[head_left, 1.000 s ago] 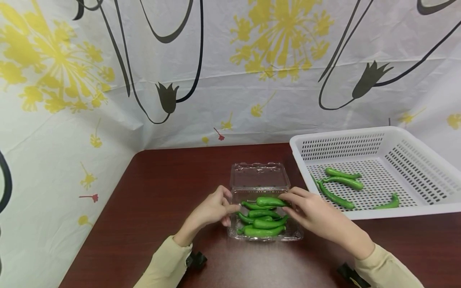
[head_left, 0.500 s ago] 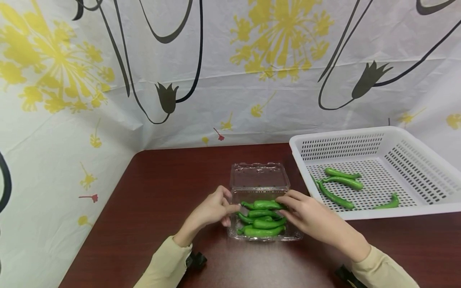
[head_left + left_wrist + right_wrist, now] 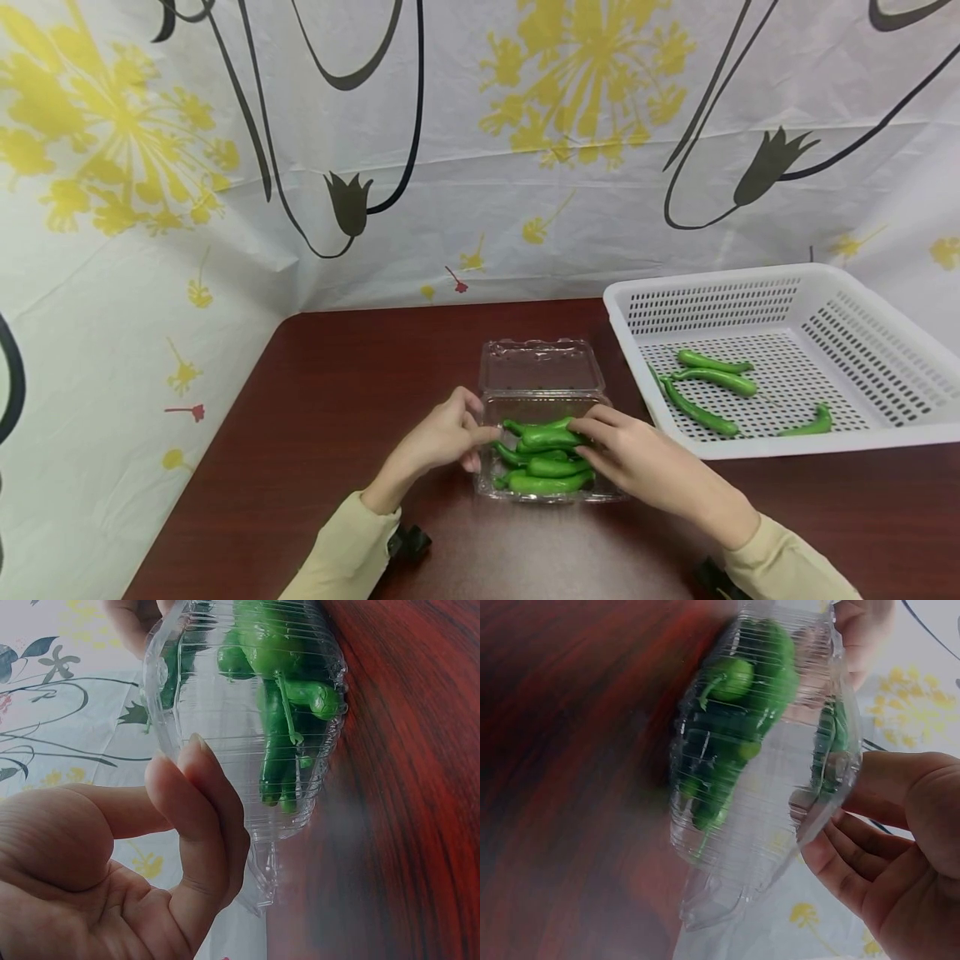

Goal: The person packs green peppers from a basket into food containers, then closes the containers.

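An open clear plastic clamshell container lies on the table with several green chili peppers in its base. At its left side, my left hand pinches the rim, its curled fingers against the outer wall in the left wrist view. My right hand reaches over the right rim and holds one green chili pepper by its right end, low over the others. In the right wrist view the held pepper shows just past the rim, partly behind the clear wall.
A white perforated plastic basket stands at the right with several green chili peppers inside. Behind the dark red wooden table hangs a white patterned cloth.
My right hand has moved a little left and toward me, bringing the held pepper from the back of the container toward its middle. My left hand has stayed at the rim.
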